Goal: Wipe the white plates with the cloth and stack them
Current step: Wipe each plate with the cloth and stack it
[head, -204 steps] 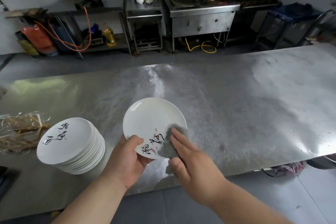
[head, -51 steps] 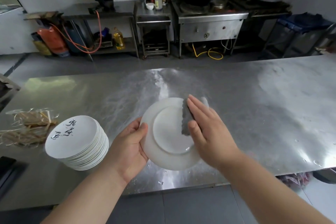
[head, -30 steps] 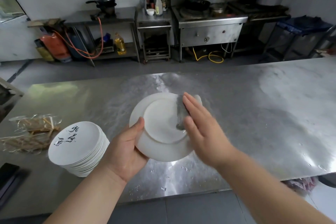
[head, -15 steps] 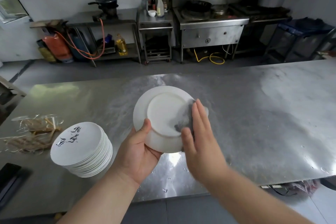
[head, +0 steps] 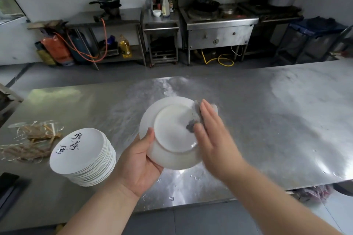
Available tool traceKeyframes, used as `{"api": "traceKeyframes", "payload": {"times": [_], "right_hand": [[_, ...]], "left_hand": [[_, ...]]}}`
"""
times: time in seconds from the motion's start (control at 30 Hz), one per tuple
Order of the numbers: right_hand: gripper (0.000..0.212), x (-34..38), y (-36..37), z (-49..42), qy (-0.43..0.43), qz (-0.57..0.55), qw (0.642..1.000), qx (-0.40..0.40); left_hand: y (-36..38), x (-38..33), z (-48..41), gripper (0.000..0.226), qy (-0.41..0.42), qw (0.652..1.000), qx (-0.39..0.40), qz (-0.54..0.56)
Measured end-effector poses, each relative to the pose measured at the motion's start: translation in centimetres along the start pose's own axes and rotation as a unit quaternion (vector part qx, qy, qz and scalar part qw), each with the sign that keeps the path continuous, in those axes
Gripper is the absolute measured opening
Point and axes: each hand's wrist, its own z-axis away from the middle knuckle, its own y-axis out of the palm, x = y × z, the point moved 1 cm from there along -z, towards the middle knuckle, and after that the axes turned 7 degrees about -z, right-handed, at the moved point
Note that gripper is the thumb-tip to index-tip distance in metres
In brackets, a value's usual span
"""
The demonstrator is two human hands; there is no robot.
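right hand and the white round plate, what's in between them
A crumpled grey cloth lies pressed between the right hand and the underside of the white round plate, in the head view.

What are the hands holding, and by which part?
The left hand grips the upturned white plate by its near-left rim; the right hand presses the grey cloth against its underside.

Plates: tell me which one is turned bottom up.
The plate gripped by the left hand: its foot ring faces the camera. The stack beside it lies face up, showing black writing on top.
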Motion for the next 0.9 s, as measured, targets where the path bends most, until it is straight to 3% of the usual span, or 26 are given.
{"api": "traceKeyframes", "payload": {"times": [0.13, 0.37, 0.47, 0.6, 0.77, 0.9], "right_hand": [[0.093, 0.0, 4.2, 5.3, -0.001, 0.039, 0.998, 0.051], [0.089, 0.5, 0.2, -1.9, 0.013, 0.057, 0.997, 0.055], [0.092, 1.0, 2.7, 1.4, -0.007, 0.067, 0.997, 0.036], [0.096, 0.5, 6.2, 6.4, -0.008, 0.030, 0.997, 0.068], [0.078, -0.3, 3.5, 1.7, 0.028, -0.040, 0.998, 0.032], [0.042, -1.0, -0.1, -3.6, 0.140, -0.074, 0.987, -0.028]], "left_hand": [[-0.3, 0.0, -0.3, 0.056, 0.012, 0.999, -0.039, -0.004], [0.7, -0.7, -0.1, 0.052, 0.030, 0.999, -0.026, 0.037], [1.1, -0.3, -0.4, 0.057, 0.024, 0.998, -0.031, 0.048], [1.2, 1.2, -0.4, 0.064, -0.050, 0.997, -0.036, 0.046], [0.3, 0.2, -0.6, 0.052, 0.005, 0.997, -0.044, 0.062], [-0.5, 0.0, 0.3, 0.048, -0.014, 0.999, -0.028, 0.041]]}}
